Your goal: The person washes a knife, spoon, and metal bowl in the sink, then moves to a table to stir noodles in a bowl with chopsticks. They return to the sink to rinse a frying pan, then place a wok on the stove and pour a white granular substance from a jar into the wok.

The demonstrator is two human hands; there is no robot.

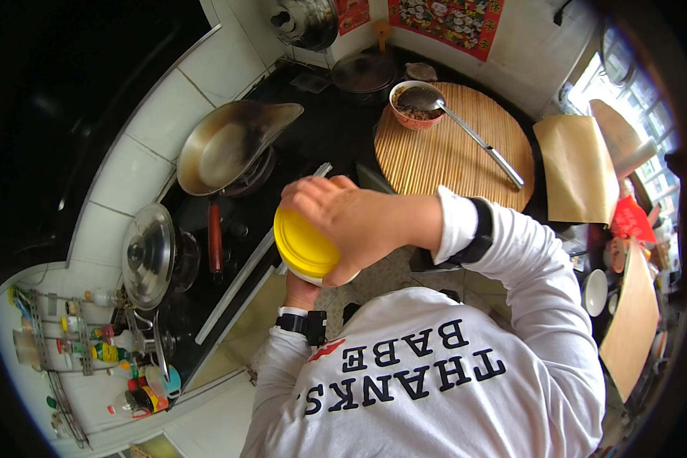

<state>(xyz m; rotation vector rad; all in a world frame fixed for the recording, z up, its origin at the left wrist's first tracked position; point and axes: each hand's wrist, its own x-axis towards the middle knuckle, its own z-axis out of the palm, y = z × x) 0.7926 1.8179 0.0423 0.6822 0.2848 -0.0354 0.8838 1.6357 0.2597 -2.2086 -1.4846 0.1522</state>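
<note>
My right hand (349,226) lies over the top of a round container with a yellow lid (303,243), its fingers curled around the lid's far rim and its thumb at the near side. Below, my left hand (302,293) supports the container from underneath; most of that hand is hidden by the lid. A sliver of the container's pale body (306,277) shows under the rim. The container is held in front of my chest, near the edge of the black stove counter. I cannot see its contents.
A wok (229,151) with a red handle rests on a burner, beside a lidded pot (149,255). A round slatted mat (464,154) carries a bowl of minced food (415,117) and a metal ladle (481,140). Seasoning bottles (109,349) crowd the left; a wooden board (630,323) leans at right.
</note>
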